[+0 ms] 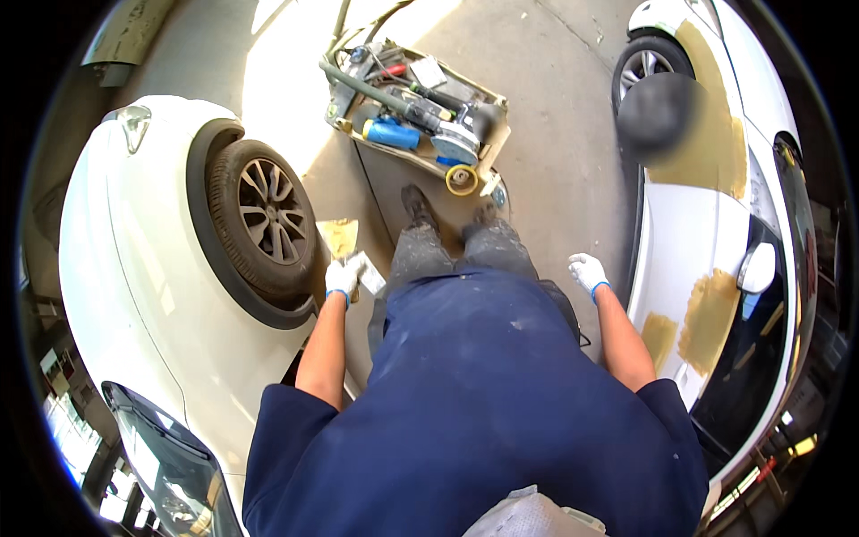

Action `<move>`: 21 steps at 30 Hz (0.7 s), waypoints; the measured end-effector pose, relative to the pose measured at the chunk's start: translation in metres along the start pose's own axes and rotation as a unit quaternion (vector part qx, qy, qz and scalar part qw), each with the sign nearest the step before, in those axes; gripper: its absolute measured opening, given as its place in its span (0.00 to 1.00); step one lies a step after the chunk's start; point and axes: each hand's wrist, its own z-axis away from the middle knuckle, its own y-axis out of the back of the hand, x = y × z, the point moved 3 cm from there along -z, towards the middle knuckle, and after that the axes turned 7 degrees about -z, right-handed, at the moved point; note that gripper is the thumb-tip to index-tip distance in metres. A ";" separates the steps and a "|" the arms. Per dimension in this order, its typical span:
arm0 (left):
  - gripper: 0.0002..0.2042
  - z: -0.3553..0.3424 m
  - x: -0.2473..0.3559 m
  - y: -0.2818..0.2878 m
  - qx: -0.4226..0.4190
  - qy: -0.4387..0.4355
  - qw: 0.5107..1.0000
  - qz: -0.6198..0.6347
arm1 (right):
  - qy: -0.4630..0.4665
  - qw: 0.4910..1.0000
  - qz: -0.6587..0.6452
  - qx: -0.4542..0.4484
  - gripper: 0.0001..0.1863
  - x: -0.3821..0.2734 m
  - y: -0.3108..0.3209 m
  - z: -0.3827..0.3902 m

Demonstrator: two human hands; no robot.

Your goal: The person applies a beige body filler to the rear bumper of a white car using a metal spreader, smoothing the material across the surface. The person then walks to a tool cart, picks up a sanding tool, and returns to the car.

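Observation:
My left hand (341,278), in a white glove with a blue cuff, is closed on a flat sheet smeared with yellowish paste (339,236) and a pale rectangular plate (370,277). It hangs beside the dusty front wheel (263,215) of the white car on the left. My right hand (587,269), gloved the same way, is curled into a loose fist, and nothing shows sticking out of it. It is held out on the right, apart from the white car door (676,237), whose panels carry tan filler patches (711,320).
Ahead of my feet stands a cart (497,161) loaded with a hose (362,85), a round sander (456,141), a blue roll (391,134) and yellow tape (461,180). A blurred dark round shape (658,116) overlaps the right car. A side mirror (757,268) juts from it.

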 end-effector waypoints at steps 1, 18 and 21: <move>0.17 -0.013 0.015 0.000 -0.006 -0.002 1.000 0.009 | 0.000 1.000 0.012 0.014 0.13 -0.002 0.000 -0.002; 0.17 0.028 0.030 0.057 0.023 0.026 0.992 -0.123 | 0.198 0.973 0.118 -0.029 0.17 -0.165 -0.113 -0.065; 0.18 0.043 0.024 0.055 0.029 0.043 0.956 -0.287 | 0.291 0.954 0.066 -0.043 0.22 -0.236 -0.146 -0.093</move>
